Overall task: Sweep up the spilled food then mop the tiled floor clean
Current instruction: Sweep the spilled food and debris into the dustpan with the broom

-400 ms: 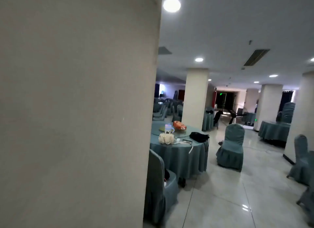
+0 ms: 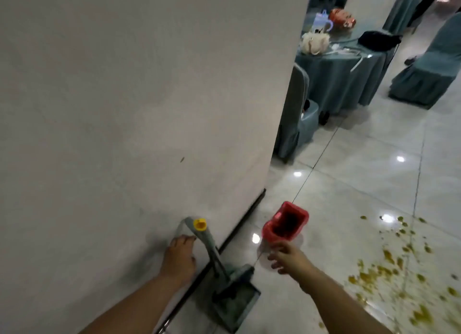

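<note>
The left hand [image 2: 180,257] reaches forward on a straight arm, fingers extended, tips touching the dustpan handle [image 2: 212,249] just below its yellow cap [image 2: 200,224]. The right hand [image 2: 287,257] has its fingers curled at the near edge of a red container [image 2: 270,230]; blur hides any grip. Spilled food [image 2: 381,271] lies on the tiled floor [image 2: 361,174] right of those fingers.

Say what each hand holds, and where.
Left hand touches the dustpan handle below its yellow cap; no closed grip. Right hand is at the red container's near edge; grip cannot be told.
</note>
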The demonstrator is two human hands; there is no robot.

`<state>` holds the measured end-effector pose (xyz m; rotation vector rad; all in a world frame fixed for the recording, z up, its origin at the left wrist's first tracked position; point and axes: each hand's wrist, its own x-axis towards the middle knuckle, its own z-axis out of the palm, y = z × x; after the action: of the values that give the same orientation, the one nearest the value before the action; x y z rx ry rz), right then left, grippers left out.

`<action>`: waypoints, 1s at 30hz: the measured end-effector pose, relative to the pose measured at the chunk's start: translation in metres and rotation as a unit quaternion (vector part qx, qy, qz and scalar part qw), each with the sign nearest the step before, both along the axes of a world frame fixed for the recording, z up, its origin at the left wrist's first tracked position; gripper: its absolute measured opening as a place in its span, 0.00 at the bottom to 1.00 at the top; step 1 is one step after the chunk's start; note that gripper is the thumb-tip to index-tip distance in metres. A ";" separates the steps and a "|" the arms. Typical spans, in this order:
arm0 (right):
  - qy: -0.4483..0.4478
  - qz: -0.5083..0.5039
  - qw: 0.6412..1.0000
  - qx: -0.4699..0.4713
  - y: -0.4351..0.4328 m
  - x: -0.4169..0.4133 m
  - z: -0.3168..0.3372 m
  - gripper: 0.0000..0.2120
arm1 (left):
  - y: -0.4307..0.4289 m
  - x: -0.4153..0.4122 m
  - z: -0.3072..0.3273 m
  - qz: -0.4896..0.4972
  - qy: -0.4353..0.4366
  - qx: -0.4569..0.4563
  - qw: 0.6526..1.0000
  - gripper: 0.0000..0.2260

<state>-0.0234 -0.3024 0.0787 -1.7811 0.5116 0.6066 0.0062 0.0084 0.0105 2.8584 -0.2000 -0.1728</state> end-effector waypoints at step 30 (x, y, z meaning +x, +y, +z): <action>-0.194 0.060 0.969 -0.141 0.113 -0.002 -0.020 0.11 | -0.030 0.038 -0.036 -0.346 -0.055 0.135 0.927 0.15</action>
<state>-0.0253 -0.1892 0.0591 -2.1496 0.2262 0.2597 0.0446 -0.0217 -0.0258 2.9258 -1.2986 -0.1824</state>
